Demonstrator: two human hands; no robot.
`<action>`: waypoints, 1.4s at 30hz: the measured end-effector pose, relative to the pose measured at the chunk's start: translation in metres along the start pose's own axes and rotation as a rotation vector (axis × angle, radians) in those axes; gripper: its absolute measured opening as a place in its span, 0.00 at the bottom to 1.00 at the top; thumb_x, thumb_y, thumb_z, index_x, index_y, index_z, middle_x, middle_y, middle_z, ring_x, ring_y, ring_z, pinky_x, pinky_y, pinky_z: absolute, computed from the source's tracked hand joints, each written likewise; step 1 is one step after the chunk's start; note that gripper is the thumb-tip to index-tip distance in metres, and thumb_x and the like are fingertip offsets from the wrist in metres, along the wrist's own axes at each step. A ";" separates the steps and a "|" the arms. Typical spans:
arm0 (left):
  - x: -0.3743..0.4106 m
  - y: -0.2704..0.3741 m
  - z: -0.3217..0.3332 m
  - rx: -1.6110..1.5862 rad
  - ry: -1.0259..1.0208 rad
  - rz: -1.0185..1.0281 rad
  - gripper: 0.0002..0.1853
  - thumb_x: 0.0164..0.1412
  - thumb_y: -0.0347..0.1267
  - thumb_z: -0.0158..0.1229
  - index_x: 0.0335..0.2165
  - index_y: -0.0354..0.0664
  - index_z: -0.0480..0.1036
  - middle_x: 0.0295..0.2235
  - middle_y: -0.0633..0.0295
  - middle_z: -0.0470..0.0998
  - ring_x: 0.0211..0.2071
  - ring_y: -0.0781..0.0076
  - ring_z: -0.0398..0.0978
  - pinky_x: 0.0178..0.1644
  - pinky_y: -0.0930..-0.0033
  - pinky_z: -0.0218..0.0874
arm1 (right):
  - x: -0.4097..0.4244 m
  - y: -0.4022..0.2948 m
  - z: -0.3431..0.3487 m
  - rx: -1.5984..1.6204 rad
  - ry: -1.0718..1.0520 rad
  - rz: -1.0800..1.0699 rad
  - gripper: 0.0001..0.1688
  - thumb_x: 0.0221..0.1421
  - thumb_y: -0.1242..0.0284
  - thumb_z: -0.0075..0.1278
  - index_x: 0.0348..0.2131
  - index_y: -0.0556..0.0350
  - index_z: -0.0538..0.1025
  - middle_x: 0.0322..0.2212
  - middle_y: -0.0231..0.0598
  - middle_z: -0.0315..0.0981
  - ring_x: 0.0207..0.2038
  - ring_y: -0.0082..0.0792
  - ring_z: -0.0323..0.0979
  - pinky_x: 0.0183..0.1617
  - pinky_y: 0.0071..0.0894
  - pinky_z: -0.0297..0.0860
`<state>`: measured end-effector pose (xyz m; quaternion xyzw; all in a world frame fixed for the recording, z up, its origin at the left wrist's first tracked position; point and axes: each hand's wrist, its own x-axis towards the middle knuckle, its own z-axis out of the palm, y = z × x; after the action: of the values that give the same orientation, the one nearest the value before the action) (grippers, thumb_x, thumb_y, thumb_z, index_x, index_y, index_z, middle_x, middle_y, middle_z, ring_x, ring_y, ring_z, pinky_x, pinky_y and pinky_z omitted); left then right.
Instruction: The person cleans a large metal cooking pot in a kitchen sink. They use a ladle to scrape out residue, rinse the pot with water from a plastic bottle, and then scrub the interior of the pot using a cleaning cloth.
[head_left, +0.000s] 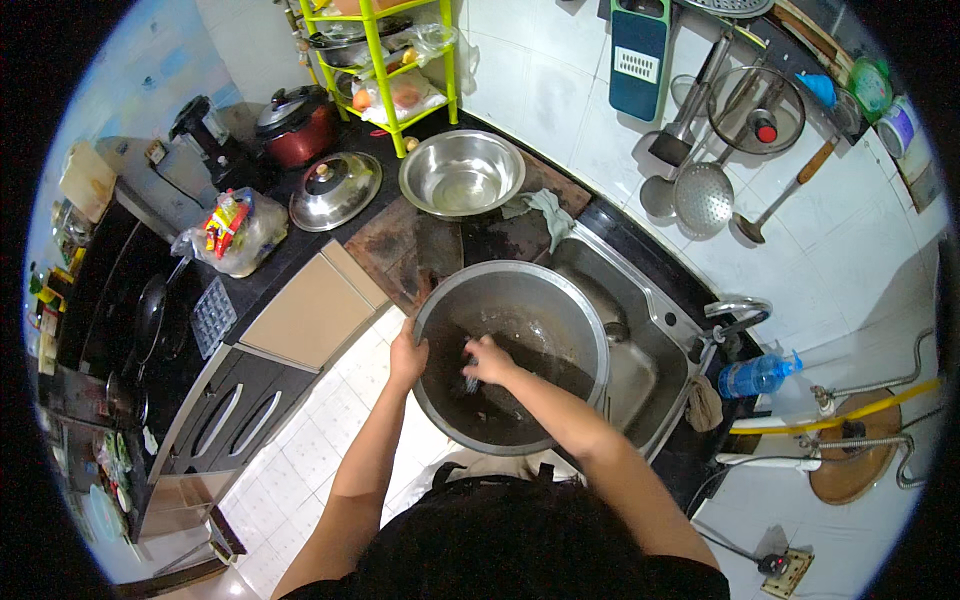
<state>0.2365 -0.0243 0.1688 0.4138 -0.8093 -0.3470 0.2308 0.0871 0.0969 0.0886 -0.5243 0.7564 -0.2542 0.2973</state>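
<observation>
A large, wide metal basin (555, 300) stands tilted over the near edge of the stainless-steel sink (637, 375), with soiled spots and wet shine on its inner wall. My left hand (409, 356) grips the basin's left rim. Inside the basin is my right hand (487, 360), its fingers curled around a small greyish thing (472, 384) that is too blurred to name. Behind the basin, a smaller stainless-steel bowl (461, 176) rests on the counter, and a grey-green cloth (553, 214) lies between that bowl and the sink.
A metal lid (335, 191), a red pot (296, 127) and a filled plastic bag (247, 232) stand on the left counter. The faucet (731, 315), a brown cloth (703, 403) and a blue bottle (757, 375) are right of the sink. Utensils, including a skimmer (703, 199), hang on the tiled wall.
</observation>
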 end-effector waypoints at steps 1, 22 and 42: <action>-0.001 -0.003 0.001 -0.026 0.017 -0.004 0.21 0.44 0.23 0.51 0.42 0.38 0.62 0.30 0.40 0.72 0.35 0.43 0.70 0.38 0.56 0.61 | -0.015 -0.008 -0.002 -0.065 -0.194 -0.133 0.20 0.40 0.64 0.56 0.34 0.48 0.69 0.37 0.47 0.59 0.36 0.49 0.66 0.41 0.41 0.64; -0.010 0.001 -0.004 0.014 -0.016 -0.096 0.21 0.45 0.22 0.49 0.42 0.35 0.59 0.26 0.38 0.71 0.30 0.40 0.70 0.32 0.51 0.60 | -0.072 -0.034 -0.016 -0.430 -0.401 0.041 0.14 0.46 0.75 0.42 0.37 0.49 0.68 0.41 0.52 0.56 0.41 0.52 0.63 0.37 0.48 0.66; -0.003 0.004 -0.001 0.089 -0.068 -0.125 0.20 0.46 0.25 0.49 0.41 0.40 0.59 0.24 0.41 0.72 0.27 0.42 0.70 0.29 0.50 0.60 | -0.039 0.040 -0.042 -0.648 0.050 0.478 0.15 0.51 0.67 0.40 0.35 0.61 0.67 0.35 0.50 0.64 0.37 0.47 0.67 0.36 0.42 0.68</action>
<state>0.2371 -0.0210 0.1723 0.4613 -0.8040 -0.3384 0.1625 0.0423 0.1493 0.0971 -0.3937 0.9050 0.0614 0.1488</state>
